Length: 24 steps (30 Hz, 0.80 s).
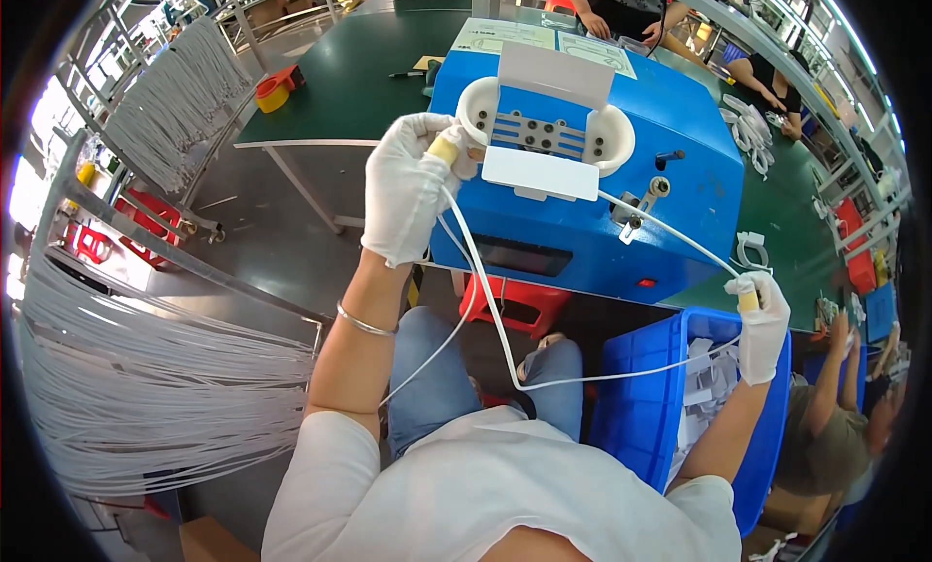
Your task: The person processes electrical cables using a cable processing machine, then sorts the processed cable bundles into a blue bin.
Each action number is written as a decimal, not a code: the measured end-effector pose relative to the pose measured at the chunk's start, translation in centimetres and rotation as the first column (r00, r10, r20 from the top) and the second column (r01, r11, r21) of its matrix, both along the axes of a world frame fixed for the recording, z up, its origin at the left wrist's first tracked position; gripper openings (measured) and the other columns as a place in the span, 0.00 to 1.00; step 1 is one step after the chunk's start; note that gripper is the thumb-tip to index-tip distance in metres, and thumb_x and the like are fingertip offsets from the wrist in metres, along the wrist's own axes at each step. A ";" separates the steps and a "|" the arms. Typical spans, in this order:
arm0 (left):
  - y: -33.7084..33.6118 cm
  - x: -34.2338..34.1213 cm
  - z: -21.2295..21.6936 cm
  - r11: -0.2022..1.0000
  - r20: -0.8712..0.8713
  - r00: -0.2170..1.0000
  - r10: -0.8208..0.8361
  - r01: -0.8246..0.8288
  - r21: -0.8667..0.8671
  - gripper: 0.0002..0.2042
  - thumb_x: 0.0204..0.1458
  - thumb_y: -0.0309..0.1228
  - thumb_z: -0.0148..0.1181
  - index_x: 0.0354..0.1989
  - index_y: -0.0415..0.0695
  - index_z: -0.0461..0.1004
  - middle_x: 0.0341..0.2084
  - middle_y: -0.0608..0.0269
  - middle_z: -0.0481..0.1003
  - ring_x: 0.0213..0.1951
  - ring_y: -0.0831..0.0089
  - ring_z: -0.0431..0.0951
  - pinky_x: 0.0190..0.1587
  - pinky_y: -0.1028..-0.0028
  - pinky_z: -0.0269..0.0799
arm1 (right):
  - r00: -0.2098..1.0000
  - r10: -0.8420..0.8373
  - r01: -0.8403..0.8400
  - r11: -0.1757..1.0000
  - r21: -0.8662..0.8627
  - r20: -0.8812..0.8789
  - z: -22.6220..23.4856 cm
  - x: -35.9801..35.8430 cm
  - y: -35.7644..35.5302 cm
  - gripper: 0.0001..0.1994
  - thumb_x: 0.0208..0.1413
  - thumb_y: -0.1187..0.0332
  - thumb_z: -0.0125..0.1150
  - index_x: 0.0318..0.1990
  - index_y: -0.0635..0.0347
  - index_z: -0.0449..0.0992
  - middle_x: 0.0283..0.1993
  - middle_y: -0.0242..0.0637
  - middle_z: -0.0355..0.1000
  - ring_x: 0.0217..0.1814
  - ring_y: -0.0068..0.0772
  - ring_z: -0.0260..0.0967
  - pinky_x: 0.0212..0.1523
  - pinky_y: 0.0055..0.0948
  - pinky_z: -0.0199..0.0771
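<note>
My left hand (413,188), in a white glove with yellow wrapping on a finger, is closed at the left end of a blue bench machine (699,125). A white cable (498,329) hangs from it, bends over my lap and rises toward my right hand (763,327). That hand, gloved too, pinches the white cable right of the machine. From its fingers a straight cable stretch (670,234) reaches back to the machine's front. Between two white curved guides sits a drilled metal plate (544,133), with a white flap (540,174) before it. My left fingertips are partly hidden.
A blue bin (636,392) with white pieces stands below my right arm. Racks hung with many white cables (165,387) fill the left. A red and yellow tape dispenser (279,88) lies on the green table (340,67). Other people work at the far side and right.
</note>
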<state>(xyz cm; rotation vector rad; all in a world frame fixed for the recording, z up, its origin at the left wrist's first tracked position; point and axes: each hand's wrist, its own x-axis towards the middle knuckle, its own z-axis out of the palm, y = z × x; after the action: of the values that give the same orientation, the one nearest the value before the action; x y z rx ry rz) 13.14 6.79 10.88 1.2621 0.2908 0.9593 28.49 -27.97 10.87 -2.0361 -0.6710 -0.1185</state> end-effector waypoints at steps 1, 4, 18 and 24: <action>-0.1 0.1 0.0 1.000 -0.049 0.999 0.019 -0.018 0.012 0.08 0.55 0.29 0.58 0.35 0.37 0.70 0.24 0.62 0.76 0.21 0.86 0.71 0.20 0.88 0.63 | 1.000 -0.003 0.003 1.000 -0.002 -0.001 -0.1 0.1 -0.1 0.11 0.60 0.64 0.53 0.30 0.63 0.71 0.28 0.29 0.68 0.33 0.18 0.62 0.38 0.18 0.61; -0.3 0.2 -0.1 0.999 -0.129 0.991 0.042 -0.042 0.005 0.07 0.55 0.29 0.59 0.35 0.37 0.70 0.26 0.62 0.76 0.23 0.85 0.73 0.23 0.87 0.67 | 1.000 0.016 -0.016 1.000 0.012 -0.003 -0.4 0.4 -0.3 0.10 0.60 0.66 0.52 0.30 0.64 0.70 0.29 0.30 0.69 0.34 0.19 0.64 0.40 0.19 0.62; -0.1 -0.1 -1.7 0.937 -0.137 0.969 0.204 -0.153 0.312 0.16 0.55 0.30 0.58 0.50 0.37 0.68 0.25 0.66 0.74 0.27 0.83 0.70 0.31 0.82 0.68 | 0.895 -0.039 0.129 0.976 -0.174 0.445 5.0 12.7 0.2 0.08 0.56 0.69 0.55 0.33 0.64 0.75 0.29 0.32 0.71 0.32 0.19 0.66 0.36 0.19 0.64; -0.1 -4.4 -4.2 0.966 -0.234 0.959 0.161 -0.104 0.238 0.21 0.58 0.34 0.55 0.58 0.39 0.65 0.22 0.72 0.67 0.24 0.85 0.66 0.28 0.83 0.65 | 0.952 -0.053 0.118 0.972 -0.202 0.301 2.5 14.2 1.9 0.11 0.56 0.62 0.59 0.30 0.62 0.77 0.23 0.26 0.69 0.25 0.14 0.58 0.27 0.18 0.58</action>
<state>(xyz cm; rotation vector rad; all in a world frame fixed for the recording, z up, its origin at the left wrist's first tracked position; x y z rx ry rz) 8.77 6.66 6.66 1.5924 0.4819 0.9657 42.66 -26.10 13.40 -2.2847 -0.8082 -0.4224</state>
